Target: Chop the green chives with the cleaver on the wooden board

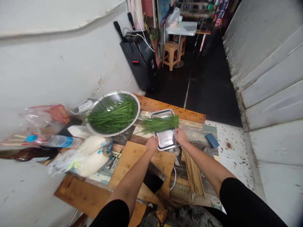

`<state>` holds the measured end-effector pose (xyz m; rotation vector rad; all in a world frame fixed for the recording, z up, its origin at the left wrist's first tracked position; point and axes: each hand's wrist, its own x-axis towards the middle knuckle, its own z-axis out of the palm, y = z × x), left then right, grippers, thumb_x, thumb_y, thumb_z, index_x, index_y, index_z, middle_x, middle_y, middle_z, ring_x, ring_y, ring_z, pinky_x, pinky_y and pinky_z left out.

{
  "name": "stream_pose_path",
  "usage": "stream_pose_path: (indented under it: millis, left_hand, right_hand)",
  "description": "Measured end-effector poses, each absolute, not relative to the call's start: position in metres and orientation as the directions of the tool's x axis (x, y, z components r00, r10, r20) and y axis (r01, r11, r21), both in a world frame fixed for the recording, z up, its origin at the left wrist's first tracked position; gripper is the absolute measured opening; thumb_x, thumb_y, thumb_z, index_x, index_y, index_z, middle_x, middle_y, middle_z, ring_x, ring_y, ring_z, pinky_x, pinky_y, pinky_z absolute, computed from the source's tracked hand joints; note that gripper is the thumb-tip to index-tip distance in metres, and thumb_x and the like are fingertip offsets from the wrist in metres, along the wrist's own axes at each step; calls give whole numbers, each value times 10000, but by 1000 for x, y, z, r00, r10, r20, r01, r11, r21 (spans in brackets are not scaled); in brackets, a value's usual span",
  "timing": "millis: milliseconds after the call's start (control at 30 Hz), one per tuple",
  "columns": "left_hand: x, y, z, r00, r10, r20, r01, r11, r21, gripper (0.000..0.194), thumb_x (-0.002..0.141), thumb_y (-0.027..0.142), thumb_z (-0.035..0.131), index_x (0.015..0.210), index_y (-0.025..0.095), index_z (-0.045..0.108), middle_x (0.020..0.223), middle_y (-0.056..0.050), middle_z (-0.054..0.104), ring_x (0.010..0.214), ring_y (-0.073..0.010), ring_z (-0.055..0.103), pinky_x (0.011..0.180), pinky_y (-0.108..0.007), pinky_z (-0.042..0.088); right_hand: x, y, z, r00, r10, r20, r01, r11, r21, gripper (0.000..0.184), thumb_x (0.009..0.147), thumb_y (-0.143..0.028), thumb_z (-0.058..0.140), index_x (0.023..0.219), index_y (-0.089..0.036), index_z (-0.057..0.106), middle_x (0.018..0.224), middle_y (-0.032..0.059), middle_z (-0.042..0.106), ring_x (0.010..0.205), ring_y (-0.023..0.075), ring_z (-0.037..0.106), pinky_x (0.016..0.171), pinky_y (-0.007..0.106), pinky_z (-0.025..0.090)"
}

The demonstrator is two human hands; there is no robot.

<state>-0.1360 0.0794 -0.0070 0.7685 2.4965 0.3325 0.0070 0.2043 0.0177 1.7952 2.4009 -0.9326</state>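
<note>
A shallow metal tray (166,138) stands on the table before me, with a bundle of long green chives (162,123) lying across it, their leafy ends past its left side. My left hand (152,143) is closed at the tray's left edge, thumb upward. At the opposite edge my right hand (181,136) is closed too, close to the cut ends of the chives; its fingertips are partly hidden. Under my left forearm a dark-bladed cleaver (153,180) rests on a wooden cutting board (129,157).
More chives fill a wide metal bowl (138,115) at left. Bamboo skewers (193,171) lie right of the board, and a blue box (211,140) beyond them. Bagged white food (94,156), a plastic bottle (62,141) and a brown bottle (26,153) crowd the left side, near the wall.
</note>
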Motion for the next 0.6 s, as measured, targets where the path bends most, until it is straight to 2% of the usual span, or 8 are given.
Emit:
stream_pose_path:
  millis: [67,167,267,367,433,500,600]
  left_hand:
    - [-132,78,10,-698,640,-320,563,767,306,528,842,528,395,955,61,615,925,-231,640,974,-326,584,850,-402,405]
    - [-126,86,39,-629,774,-71,742,625,242,585,804,545,462,1105,53,561,1034,-239,600,1083,-349,510,945,-442,336]
    - [-120,105,62,-552,823,136,824,513,240,851,700,545,609,1360,79,340,1332,-239,417,1269,-353,336,1064,-463,188]
    - [-117,123,71,-491,838,237,860,423,284,1009,668,532,639,1440,99,154,1464,-206,242,1359,-334,184,1103,-487,59]
    - [-119,128,70,-483,833,272,857,385,342,958,714,504,596,1444,102,122,1459,-198,266,1359,-317,199,1103,-498,39]
    - [-123,125,69,-493,817,299,840,358,407,858,767,439,544,1439,97,135,1403,-198,364,1312,-297,305,1101,-493,72]
    - [-132,106,71,-484,792,372,827,274,491,761,790,348,505,1425,86,178,1281,-188,484,1188,-263,448,1067,-443,228]
  right_hand:
    - [9,198,24,-362,880,-308,854,179,-489,229,866,-222,378,925,-180,595,887,57,670,812,156,601,667,225,379]
    - [12,185,36,-397,881,-259,811,205,-548,217,872,-224,366,916,-179,573,871,43,661,807,149,586,686,220,376]
    - [14,169,50,-434,876,-210,762,233,-604,217,883,-254,354,913,-185,557,847,28,649,781,144,575,691,218,377]
    - [13,150,66,-510,853,-113,662,304,-685,221,884,-280,348,877,-192,550,805,23,630,735,147,557,682,225,372]
    - [13,138,78,-556,829,-62,601,349,-719,222,880,-286,348,852,-198,551,791,24,619,719,150,545,676,229,369]
    - [14,127,92,-578,814,-47,570,363,-737,222,875,-291,355,846,-202,555,793,23,617,719,149,540,677,229,369]
    - [21,112,113,-602,797,-38,517,354,-779,213,865,-312,387,843,-199,567,786,15,619,713,139,543,684,225,379]
